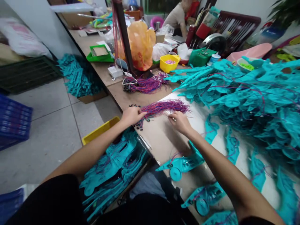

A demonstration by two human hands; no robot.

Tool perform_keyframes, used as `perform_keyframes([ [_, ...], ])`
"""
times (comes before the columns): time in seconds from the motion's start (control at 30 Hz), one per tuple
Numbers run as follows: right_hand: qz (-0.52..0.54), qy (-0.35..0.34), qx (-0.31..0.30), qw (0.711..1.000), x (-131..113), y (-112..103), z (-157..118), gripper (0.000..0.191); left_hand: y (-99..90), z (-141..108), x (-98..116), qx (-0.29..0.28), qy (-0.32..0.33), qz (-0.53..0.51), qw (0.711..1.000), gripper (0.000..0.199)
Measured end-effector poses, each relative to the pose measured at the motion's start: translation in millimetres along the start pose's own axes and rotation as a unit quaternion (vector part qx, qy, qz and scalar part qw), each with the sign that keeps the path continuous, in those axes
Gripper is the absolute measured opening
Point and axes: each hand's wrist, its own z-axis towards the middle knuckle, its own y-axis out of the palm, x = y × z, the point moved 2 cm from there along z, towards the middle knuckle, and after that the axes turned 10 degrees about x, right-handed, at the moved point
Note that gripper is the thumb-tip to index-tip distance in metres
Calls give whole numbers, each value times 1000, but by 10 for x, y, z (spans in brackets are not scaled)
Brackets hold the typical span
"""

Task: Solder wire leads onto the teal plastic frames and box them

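Observation:
A bundle of thin red, blue and purple wires [161, 107] lies across the tabletop in front of me, with small dark parts at its left end. My left hand [131, 116] is at that left end, fingers closed on some of the wires. At the loose right end, my right hand [179, 121] is pinched, and pale wire ends show at its fingertips. Nearer to me, a turquoise plastic piece [184, 164] with a round disc and wires rests on the table. A second wire bundle [150, 83] lies farther back beside a dark post.
Turquoise pieces are heaped [248, 84] on the right, and more fill a box [112, 165] below the table edge. Behind stand an orange bag [140, 43], a yellow container [168, 64] and a green tray [99, 53]. A person [175, 18] sits at the back.

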Motion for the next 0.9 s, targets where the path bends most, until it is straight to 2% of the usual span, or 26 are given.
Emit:
perform_keyframes([
  [0.07,-2,3,7,1000,-139,111,163,28,105,-56,128,-26,15,109,994,49],
  [0.13,-5,11,16,1000,-182,148,233,29,185,-80,209,-23,26,160,987,49],
  [0.2,-9,21,29,999,-164,143,247,30,211,-89,205,18,15,151,988,44],
  [0.3,-8,17,42,999,-188,159,277,31,185,-93,91,80,9,124,989,38],
  [0.43,26,-27,41,998,-500,324,447,34,149,-92,-15,55,55,107,991,14],
  [0.53,61,-32,49,996,-727,403,598,27,75,-70,-12,63,53,30,996,10],
  [0.63,88,-17,56,994,-735,316,697,26,-50,-1,-10,48,2,-137,989,8],
  [0.73,161,-1,67,985,-598,99,734,29,-172,99,-3,-52,-51,-295,953,10],
  [0.8,252,12,80,964,-521,-72,738,30,-251,155,23,-117,-68,-354,925,15],
  [0.9,362,18,85,928,-483,-335,717,33,-378,196,88,-143,-107,-422,889,23],
])
